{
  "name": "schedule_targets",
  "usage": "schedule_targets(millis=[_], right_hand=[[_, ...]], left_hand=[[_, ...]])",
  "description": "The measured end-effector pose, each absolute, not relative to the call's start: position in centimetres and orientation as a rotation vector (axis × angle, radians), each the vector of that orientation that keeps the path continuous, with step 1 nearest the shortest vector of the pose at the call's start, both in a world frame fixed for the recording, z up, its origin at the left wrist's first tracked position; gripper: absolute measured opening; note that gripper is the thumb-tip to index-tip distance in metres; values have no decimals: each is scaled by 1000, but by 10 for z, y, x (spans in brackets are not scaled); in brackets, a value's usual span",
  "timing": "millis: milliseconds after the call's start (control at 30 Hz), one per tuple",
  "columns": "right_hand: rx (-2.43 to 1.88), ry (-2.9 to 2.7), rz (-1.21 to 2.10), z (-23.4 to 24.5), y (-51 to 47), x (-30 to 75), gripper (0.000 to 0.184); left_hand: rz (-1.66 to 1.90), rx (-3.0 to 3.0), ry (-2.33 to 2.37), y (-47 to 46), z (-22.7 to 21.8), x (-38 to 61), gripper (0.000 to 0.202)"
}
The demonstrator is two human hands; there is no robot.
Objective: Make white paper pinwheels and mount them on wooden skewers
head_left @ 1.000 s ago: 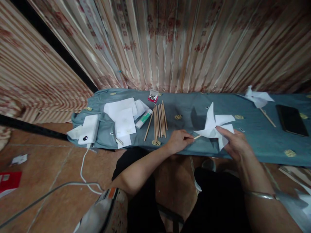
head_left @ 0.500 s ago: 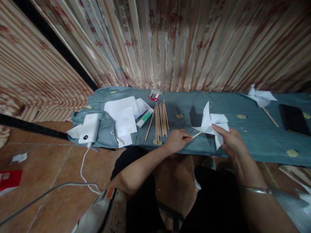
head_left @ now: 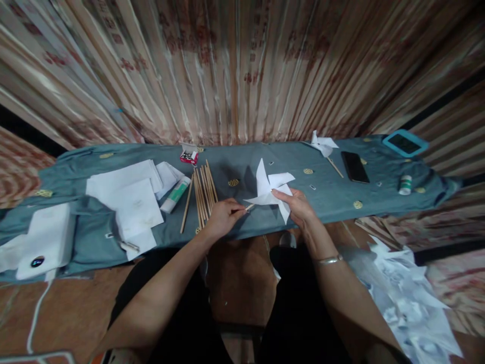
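A white paper pinwheel (head_left: 264,191) is held over the front part of the cloth-covered table. My right hand (head_left: 297,206) pinches it, the thumb pressed at its centre and the other fingers behind. Closed round a thin wooden stick (head_left: 249,207) is my left hand (head_left: 226,218); the stick runs toward the pinwheel, and its far end is hidden behind the paper. Left of that hand lies a row of several wooden sticks (head_left: 204,192). A small red box of metal pins (head_left: 189,154) stands open behind them.
White paper sheets (head_left: 136,205) and a glue stick (head_left: 176,194) lie at left, by a white power bank (head_left: 45,240) with a cable. To the right are another pinwheel (head_left: 323,145), a phone (head_left: 355,167), a blue-framed tablet (head_left: 405,143) and a small bottle (head_left: 405,185). A bag of white paper pieces (head_left: 411,303) sits below.
The view has swung to the right, bringing the blue-framed tablet, small bottle and more of the bag into sight. Both hands keep their hold on the stick and the pinwheel.
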State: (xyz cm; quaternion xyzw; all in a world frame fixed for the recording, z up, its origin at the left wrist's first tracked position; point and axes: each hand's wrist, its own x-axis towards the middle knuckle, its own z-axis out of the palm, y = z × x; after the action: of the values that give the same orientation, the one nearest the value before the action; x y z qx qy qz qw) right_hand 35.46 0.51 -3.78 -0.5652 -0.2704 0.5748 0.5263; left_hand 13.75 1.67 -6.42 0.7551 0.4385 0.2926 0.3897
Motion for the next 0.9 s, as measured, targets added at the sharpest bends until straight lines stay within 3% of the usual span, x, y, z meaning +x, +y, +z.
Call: schedule_targets(millis=[900], right_hand=[[-1218,-561,1271,-40,12,344,34]], left_hand=[[835,1770,1145,12,-69,153,12]])
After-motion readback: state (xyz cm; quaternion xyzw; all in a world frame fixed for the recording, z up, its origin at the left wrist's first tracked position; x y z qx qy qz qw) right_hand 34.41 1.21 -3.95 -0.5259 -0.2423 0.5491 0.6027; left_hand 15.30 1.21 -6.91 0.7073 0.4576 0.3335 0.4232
